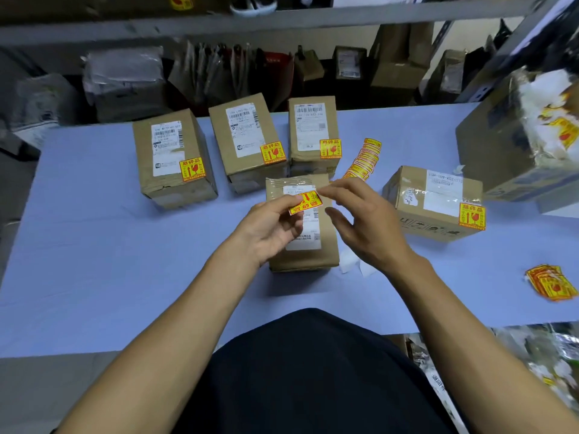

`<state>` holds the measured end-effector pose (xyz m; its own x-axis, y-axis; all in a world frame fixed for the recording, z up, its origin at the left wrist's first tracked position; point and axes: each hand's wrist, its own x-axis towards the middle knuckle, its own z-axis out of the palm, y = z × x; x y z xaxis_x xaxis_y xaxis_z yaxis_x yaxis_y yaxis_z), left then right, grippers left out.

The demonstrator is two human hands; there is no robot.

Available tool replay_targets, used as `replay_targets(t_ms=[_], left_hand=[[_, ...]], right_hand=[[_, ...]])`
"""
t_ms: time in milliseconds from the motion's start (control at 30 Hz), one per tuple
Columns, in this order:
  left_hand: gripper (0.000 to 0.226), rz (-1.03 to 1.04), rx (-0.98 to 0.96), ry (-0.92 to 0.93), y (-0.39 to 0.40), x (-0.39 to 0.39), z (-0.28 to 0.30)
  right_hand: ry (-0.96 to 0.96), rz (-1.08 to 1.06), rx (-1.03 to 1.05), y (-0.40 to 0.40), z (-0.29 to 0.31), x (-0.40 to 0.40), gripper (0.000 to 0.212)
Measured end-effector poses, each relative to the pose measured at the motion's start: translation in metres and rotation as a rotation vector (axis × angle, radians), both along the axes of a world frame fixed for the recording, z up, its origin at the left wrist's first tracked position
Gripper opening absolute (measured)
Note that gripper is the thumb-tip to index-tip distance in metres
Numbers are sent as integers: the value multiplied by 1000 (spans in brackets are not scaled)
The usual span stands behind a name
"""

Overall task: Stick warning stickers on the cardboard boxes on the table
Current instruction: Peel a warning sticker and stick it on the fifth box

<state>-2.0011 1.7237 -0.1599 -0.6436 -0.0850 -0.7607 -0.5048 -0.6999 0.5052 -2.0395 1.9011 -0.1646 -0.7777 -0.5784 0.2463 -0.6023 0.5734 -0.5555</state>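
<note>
Four cardboard boxes are seen already labelled on the blue tabletop (pixel 94 245): the left box (pixel 174 158), the second box (pixel 247 142) and the third box (pixel 313 133) in the far row, and the low box (pixel 435 202) at the right, each carrying a yellow-and-red sticker at a near corner of its top.

The left hand (pixel 269 227) is held above the unlabelled centre box (pixel 302 245), with its thumb and fingers pinched on the left end of a warning sticker (pixel 305 202). The sticker is in the air, tilted, with its print upside down to the camera. The right hand (pixel 363 220) is held just beside the sticker's right end with fingers spread and relaxed; nothing is gripped by it (whether a fingertip touches the edge cannot be told).

Judged step: the sticker is being readied for placing on the centre box.

To be done well: the sticker should be turned so its print matches the other boxes. It should be set on bare cardboard at the near right corner, off the white shipping label and barcode. One edge should be laid first, then smoothed across with flat fingers so no crease is trapped.

A fanned strip of stickers (pixel 363 161) lies behind the right hand; a loose pile of stickers (pixel 551 285) lies at the far right.
</note>
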Motion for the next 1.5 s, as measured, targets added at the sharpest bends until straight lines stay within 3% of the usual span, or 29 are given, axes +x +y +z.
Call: replay_targets(t_ms=[167, 267, 333, 400, 467, 567, 667, 767, 900, 1000, 1100, 1233, 1333, 1400, 1500], left_hand=[[12, -56, 86, -57, -7, 10, -1], [11, -98, 23, -37, -9, 15, -1], [18, -161, -195, -1, -10, 20, -5], [15, -220, -419, 91, -10, 25, -8], [20, -226, -473, 177, -11, 28, -7], [23, -255, -486, 289, -10, 32, -4], [10, -316, -643, 380, -7, 33, -5], [6, -298, -860, 345, -2, 32, -8], [9, -259, -1573, 437, 2, 32, -13], [7, -298, -1953, 588, 1, 35, -19], [8, -394, -2128, 674, 1, 39, -28], [12, -430, -2206, 695, -1, 44, -35], [10, -477, -2119, 766, -2, 45, -37], [19, -516, -1866, 774, -4, 47, -38], [23, -445, -1312, 584, -6, 46, -32]], right_hand=[[99, 53, -15, -11, -2, 1, 11], [1, 19, -84, -17, -3, 4, 5], [-295, -58, -198, -19, -3, 3, 5], [-764, -136, -380, -20, -1, -1, 9], [-1149, -209, -544, -21, 0, -3, 7], [-1354, -283, -595, -22, -1, -2, 9], [-1383, -298, -612, -24, -1, 0, 12], [-1254, -318, -538, -26, -2, 2, 9], [-952, -465, -472, -28, -7, 6, 12], [-1176, -413, -623, -31, -2, 12, 27], [-1253, -352, -645, -34, 0, 16, 27], [-1229, -347, -629, -37, -2, 16, 20], [-1179, -324, -559, -34, -5, 14, 18], [-1133, -294, -491, -29, -7, 11, 18], [-1147, -169, -381, -17, -4, 5, 21]])
